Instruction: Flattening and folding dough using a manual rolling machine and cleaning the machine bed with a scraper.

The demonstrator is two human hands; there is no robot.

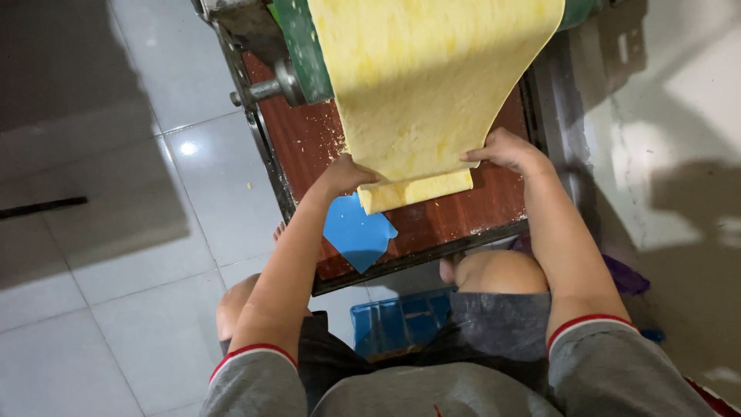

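A wide yellow dough sheet [417, 93] hangs from a green roller [301, 54] onto the reddish-brown bench [494, 205]. The left hand [347, 174] and right hand [505, 150] each have a closed grip on a side edge near its lower end. A blue scraper [356, 232] lies on the flour-dusted bench, a blue crate [394, 320] sits below, and pale glossy floor tiles [139, 255] surround it.

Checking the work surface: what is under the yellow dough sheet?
Under the dough sheet lies a reddish-brown board with crumbs and a blue scraper; the covered board is hidden.
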